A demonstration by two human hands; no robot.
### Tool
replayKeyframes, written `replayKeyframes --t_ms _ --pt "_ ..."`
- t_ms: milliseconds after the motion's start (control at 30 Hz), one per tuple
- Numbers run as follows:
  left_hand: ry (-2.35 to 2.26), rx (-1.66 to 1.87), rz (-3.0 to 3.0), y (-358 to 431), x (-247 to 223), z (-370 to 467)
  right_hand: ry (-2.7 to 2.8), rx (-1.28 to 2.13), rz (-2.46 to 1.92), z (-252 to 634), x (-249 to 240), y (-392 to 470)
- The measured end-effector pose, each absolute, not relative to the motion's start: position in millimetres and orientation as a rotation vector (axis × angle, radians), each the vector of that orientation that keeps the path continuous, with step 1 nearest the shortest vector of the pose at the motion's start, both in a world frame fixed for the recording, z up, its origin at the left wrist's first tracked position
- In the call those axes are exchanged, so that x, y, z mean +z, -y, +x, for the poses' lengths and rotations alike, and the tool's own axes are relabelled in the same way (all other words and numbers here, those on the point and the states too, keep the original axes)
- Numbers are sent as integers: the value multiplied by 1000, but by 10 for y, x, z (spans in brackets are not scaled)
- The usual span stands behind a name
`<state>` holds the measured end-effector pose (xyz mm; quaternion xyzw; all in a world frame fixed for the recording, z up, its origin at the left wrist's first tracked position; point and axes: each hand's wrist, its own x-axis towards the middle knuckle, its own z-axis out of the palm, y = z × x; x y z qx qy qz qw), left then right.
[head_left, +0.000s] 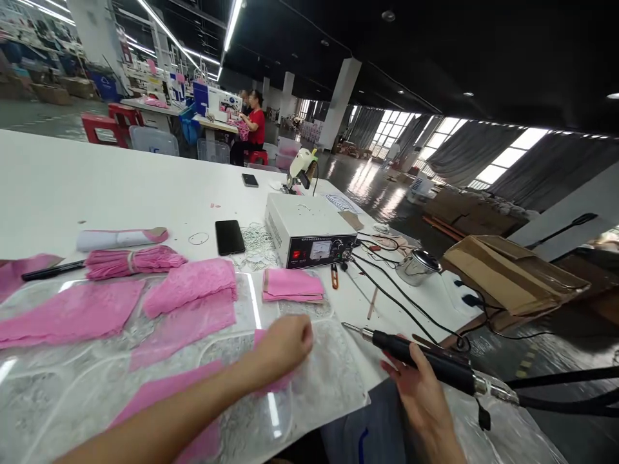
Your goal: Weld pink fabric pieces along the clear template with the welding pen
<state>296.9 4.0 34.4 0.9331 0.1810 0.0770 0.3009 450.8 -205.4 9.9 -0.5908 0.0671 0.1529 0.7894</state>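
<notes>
Pink fabric point(9, 283) lies at the far left of the white surface point(120, 174), with a black handle point(53, 270) running out beside it. Next come a pale roll point(116, 240) edged in pink and, in front of it, a gathered pink bundle point(133, 261) bound with a light band. Nearer the body, a flat pink piece point(72, 312) spreads over a glossy clear sheet point(333, 367), and a folded, textured pink cloth point(193, 290) sits to its right.

A dark phone point(229, 237) lies further back, with loose pale threads point(261, 245) just beside it. Below these, the left hand point(285, 341) rests over a pink panel point(275, 385) on the sheet; its fingers curl inward, but whether they pinch the cloth I cannot tell. Just beyond that hand is a small folded pink stack point(293, 285), and behind this stands a pale metal control box point(312, 225) with a dial and a red switch.

Orange snips point(334, 277) lie by the box. Further right, the right hand point(420, 393) grips a black tool point(416, 354), fingers wrapped around its body, the slim metal tip pointing left, apart from the pink panel. A metal canister point(418, 267) stands beyond it, and an open cardboard box point(512, 277) sits at the far right.
</notes>
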Motion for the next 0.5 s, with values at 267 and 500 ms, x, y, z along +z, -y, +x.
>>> replayKeyframes --t_ms 267,500 --pt "-937 395 1875 -475 547 1616 168 937 -1705 4086 -26 2281" --pt "-1080 516 1685 -223 310 872 1366 666 -1670 3402 50 1420"
